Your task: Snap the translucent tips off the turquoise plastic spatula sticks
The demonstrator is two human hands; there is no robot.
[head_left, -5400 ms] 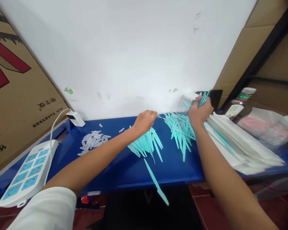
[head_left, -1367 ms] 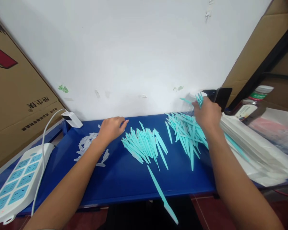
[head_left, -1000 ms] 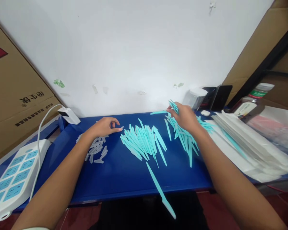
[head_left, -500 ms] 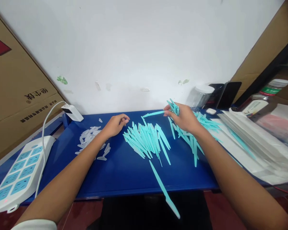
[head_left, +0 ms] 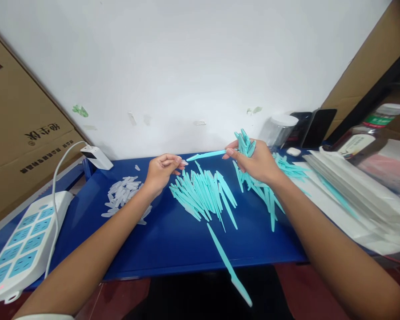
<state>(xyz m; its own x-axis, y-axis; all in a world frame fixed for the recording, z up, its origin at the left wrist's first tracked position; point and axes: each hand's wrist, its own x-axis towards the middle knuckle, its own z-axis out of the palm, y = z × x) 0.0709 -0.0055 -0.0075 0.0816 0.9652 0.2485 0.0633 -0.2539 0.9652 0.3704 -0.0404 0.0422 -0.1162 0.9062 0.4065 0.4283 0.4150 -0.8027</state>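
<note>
My right hand (head_left: pixel 255 160) is closed round several turquoise eyebrow razors (head_left: pixel 245 143). One razor (head_left: pixel 205 155) sticks out to the left between its thumb and fingers. My left hand (head_left: pixel 165 170) pinches a small translucent blade cap (head_left: pixel 184 162), close to that razor's tip; whether they touch I cannot tell. Below the hands lies a pile of turquoise razors (head_left: pixel 203 193). Beside my left forearm is a heap of translucent caps (head_left: pixel 123 193), partly hidden by the arm. More razors (head_left: pixel 268 202) lie under and beside my right wrist. A single razor (head_left: pixel 228 264) reaches over the table's front edge.
A white power strip (head_left: pixel 30 244) with a cable and a white charger (head_left: pixel 96 158) are at the left. At the right stand a clear jar (head_left: pixel 278 131), dark phones (head_left: pixel 318 129), a brown bottle (head_left: pixel 365 135) and plastic sleeves (head_left: pixel 360 195). A white wall (head_left: pixel 200 66) rises behind the blue table (head_left: pixel 173 249).
My left hand has moved up and right toward the razor tip, and a cap now shows in its fingers. The razor in my right hand has shifted slightly left.
</note>
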